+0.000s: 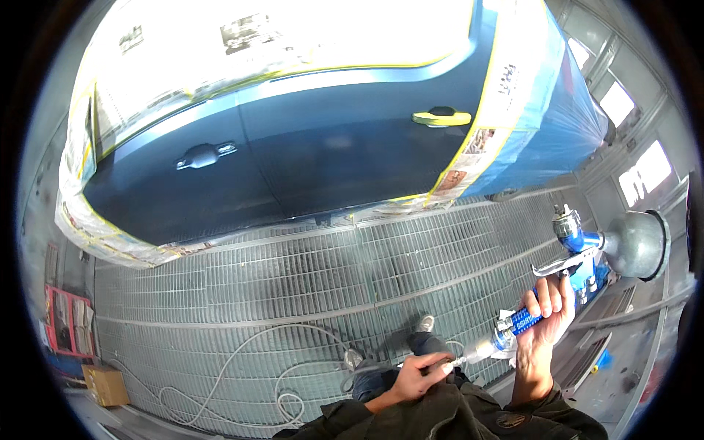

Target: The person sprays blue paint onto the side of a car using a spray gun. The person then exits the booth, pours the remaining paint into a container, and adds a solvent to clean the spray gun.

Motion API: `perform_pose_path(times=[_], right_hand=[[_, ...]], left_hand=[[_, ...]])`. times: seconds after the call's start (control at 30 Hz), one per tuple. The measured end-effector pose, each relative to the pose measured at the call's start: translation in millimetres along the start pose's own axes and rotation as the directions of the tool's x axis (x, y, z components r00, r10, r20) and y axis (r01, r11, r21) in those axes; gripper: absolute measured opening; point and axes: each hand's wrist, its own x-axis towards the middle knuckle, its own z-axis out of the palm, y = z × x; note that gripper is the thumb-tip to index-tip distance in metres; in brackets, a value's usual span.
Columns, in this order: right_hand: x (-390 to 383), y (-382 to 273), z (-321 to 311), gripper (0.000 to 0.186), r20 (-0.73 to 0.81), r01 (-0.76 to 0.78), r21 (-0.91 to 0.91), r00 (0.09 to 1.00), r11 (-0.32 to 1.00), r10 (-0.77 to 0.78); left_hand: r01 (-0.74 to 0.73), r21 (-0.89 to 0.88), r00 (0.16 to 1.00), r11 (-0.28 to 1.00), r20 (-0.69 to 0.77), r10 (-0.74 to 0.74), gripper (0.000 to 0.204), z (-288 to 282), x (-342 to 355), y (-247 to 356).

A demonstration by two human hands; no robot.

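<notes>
My right hand [548, 308] is wrapped round the blue handle of a spray gun [583, 273], held up at the right. The gun's metal nozzle [566, 224] points away from me, and a grey paint cup [632, 246] is fixed to its side. A clear, whitish fitting [480, 350] hangs off the handle's lower end. At its tip my left hand [416, 378] is closed with thumb and fingers on a small metal hose coupling [457, 361], partly hidden by the fingers. Both hands are in front of my dark jacket [469, 411].
A dark blue car side [323, 154] faces me, edged with yellow tape, paper and blue film [543, 139]. One door handle [205, 155] is bare metal-coloured. A pale hose [227, 359] loops over the floor grating [293, 271]. A cardboard box [106, 385] and red rack [70, 321] stand left.
</notes>
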Motion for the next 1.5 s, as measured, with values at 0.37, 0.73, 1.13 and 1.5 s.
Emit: perform_pose_path(times=[0.37, 0.73, 1.13, 1.5], right_hand=[[106.0, -159.8, -263.4, 0.04, -0.382, -0.075, -0.676, 0.886, 0.733, -0.262], [172.7, -363.0, -548.6, 0.031, -0.575, -0.459, -0.809, 0.747, 0.369, -0.333], [427.4, -558.0, -768.2, 0.014, -0.383, -0.233, -0.918, 0.727, 0.32, -0.57], [636.3, -769.0, -917.8, 0.01, -0.612, -0.339, -0.79, 0.401, 0.51, -0.682]], left_hand=[[0.039, 0.913, 0.979, 0.405, 0.047, -0.199, 0.036, -20.7, 143.1, -165.4], [0.721, 0.518, 0.226, -0.46, -0.803, -0.551, 0.034, -7.9, 148.9, -303.1], [0.462, 0.842, 0.486, -0.278, -0.502, -0.715, 0.046, 230.8, 470.3, -509.8], [0.103, 0.974, 0.753, 0.203, 0.057, -0.656, 0.027, 623.6, 1134.3, -505.6]])
